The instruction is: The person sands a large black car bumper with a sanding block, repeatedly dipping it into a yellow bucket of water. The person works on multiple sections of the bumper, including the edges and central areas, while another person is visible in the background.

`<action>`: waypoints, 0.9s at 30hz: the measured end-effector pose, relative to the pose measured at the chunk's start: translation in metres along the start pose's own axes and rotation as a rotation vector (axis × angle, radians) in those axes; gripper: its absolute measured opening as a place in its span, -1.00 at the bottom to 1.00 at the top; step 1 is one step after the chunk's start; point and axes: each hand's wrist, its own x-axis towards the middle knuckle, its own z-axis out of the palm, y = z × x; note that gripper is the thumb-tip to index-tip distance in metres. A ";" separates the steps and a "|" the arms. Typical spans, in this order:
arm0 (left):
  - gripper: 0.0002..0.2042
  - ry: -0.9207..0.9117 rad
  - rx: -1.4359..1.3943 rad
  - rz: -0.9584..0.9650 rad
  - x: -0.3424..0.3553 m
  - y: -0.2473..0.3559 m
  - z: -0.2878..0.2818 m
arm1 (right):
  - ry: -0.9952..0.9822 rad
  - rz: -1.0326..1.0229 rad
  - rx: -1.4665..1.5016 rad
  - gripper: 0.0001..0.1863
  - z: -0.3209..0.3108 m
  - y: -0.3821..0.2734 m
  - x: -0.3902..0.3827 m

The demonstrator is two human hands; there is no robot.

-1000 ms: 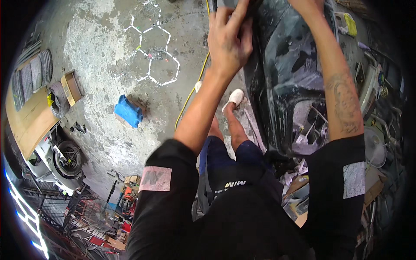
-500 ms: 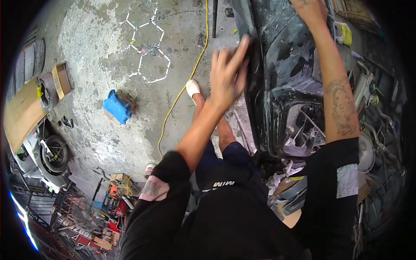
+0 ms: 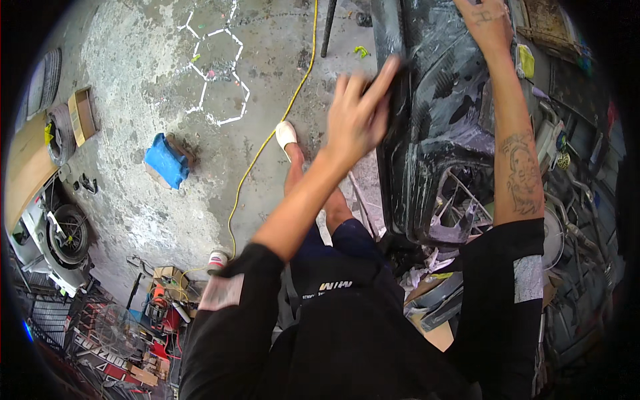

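Note:
A large black molded panel (image 3: 460,73) with a carbon-fibre weave stands to my right, its surface smeared with whitish dust and scuffs. There is a framed opening at its near end. At the panel's left edge is my left hand (image 3: 357,117), blurred by motion. Its index finger points along the edge and the other fingers are bent in; whatever lies under them is hidden. My right hand (image 3: 485,23) is over the panel's far right part, its back turned up. The picture's upper border cuts off its fingertips.
A yellow cable (image 3: 263,143) runs across the concrete floor past my foot. Left of it lies a blue cloth bundle (image 3: 167,161). A motorcycle wheel (image 3: 69,233) and tools stand at far left. Metal pipes and scrap (image 3: 567,173) crowd the right side.
The view has shifted slightly, so the floor things sit further left. My left hand stays by the panel's left edge, still blurred. My right hand remains on the far part.

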 end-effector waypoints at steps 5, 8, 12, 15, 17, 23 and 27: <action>-0.40 0.227 -0.163 -0.087 0.101 -0.021 0.004 | -0.033 -0.002 0.124 -0.48 0.008 -0.005 0.006; -0.39 0.293 -0.178 -0.154 0.041 -0.032 -0.002 | 0.051 -0.096 -0.001 -0.47 0.010 0.015 -0.002; -0.26 0.040 -0.195 -0.183 -0.043 0.024 -0.013 | -0.114 0.079 0.143 -0.46 -0.001 -0.002 0.001; -0.27 0.120 -0.076 -0.097 0.015 0.008 0.011 | -0.003 -0.095 0.068 -0.46 0.011 0.011 0.004; -0.33 0.189 -0.141 -0.144 0.070 -0.005 0.005 | 0.027 -0.127 0.110 -0.46 0.013 0.009 0.007; -0.30 0.071 -0.115 -0.202 -0.022 0.034 0.016 | -0.016 -0.065 0.032 -0.46 0.003 0.011 0.002; -0.33 0.223 -0.100 -0.110 0.053 -0.003 0.019 | 0.003 -0.115 0.040 -0.47 0.003 0.002 0.007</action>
